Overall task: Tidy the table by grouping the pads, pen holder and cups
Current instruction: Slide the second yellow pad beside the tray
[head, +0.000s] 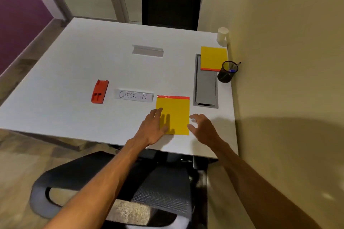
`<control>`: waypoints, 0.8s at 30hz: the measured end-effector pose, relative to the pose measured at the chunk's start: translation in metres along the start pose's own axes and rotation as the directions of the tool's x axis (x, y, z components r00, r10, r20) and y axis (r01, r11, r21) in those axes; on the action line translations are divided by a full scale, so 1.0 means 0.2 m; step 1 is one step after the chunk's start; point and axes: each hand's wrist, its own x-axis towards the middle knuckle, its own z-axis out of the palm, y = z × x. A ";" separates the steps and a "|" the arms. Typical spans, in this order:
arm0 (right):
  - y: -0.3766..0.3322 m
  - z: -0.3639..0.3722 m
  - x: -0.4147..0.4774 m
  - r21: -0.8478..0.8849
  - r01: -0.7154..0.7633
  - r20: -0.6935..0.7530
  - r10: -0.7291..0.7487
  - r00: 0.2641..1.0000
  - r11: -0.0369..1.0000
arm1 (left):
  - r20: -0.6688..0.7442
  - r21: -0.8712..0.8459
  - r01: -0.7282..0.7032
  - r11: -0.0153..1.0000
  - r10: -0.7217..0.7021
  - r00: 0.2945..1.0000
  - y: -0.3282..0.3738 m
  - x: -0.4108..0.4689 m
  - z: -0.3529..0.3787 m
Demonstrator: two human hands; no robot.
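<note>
Overhead, a white worktop [74,72] fills a small room, pushed against a beige wall [288,61] on its right, with a black chair [170,5] at the far side and another black mesh chair [149,191] at the near edge. Along the wall side stand a white cup [222,36], a yellow pad [213,58] and a black mesh pen holder [227,72], while a second yellow pad [175,117] lies near the front edge. Both hands are open with fingers spread: the left hand [154,126] rests on that pad's left edge, the right hand [202,128] just beside its right edge.
</note>
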 end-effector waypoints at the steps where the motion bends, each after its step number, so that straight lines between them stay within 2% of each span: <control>1: 0.03 0.03 0.04 0.004 -0.056 0.041 0.056 0.998 0.998 | 0.032 -0.015 0.019 1.000 -0.018 0.999 -0.03 0.04 0.03; 4: 0.13 0.14 0.14 0.003 -0.176 0.094 0.175 0.980 0.984 | 0.117 -0.041 0.080 0.996 -0.074 0.990 -0.14 0.17 0.14; 7: 0.20 0.25 0.23 0.020 -0.242 0.097 0.239 0.966 0.970 | 0.132 -0.096 0.181 0.979 -0.168 0.977 -0.23 0.30 0.23; 10: 0.23 0.32 0.31 0.067 -0.305 0.098 0.298 0.950 0.950 | 0.080 -0.153 0.299 0.942 -0.289 0.954 -0.26 0.39 0.29; 13: 0.25 0.37 0.38 0.102 -0.380 0.051 0.377 0.925 0.919 | 0.025 -0.205 0.442 0.873 -0.447 0.894 -0.27 0.45 0.34; 15: 0.24 0.38 0.41 0.139 -0.425 0.001 0.429 0.903 0.895 | -0.003 -0.218 0.488 0.845 -0.500 0.866 -0.28 0.49 0.35; 18: 0.25 0.39 0.47 0.217 -0.511 -0.016 0.526 0.850 0.832 | -0.022 -0.359 0.530 0.768 -0.575 0.818 -0.30 0.53 0.34; 21: 0.28 0.37 0.53 0.329 -0.590 0.004 0.623 0.782 0.738 | 0.016 -0.497 0.562 0.662 -0.640 0.768 -0.33 0.56 0.31; 24: 0.33 0.36 0.58 0.447 -0.658 0.060 0.713 0.698 0.607 | 0.070 -0.520 0.610 0.598 -0.681 0.728 -0.39 0.60 0.28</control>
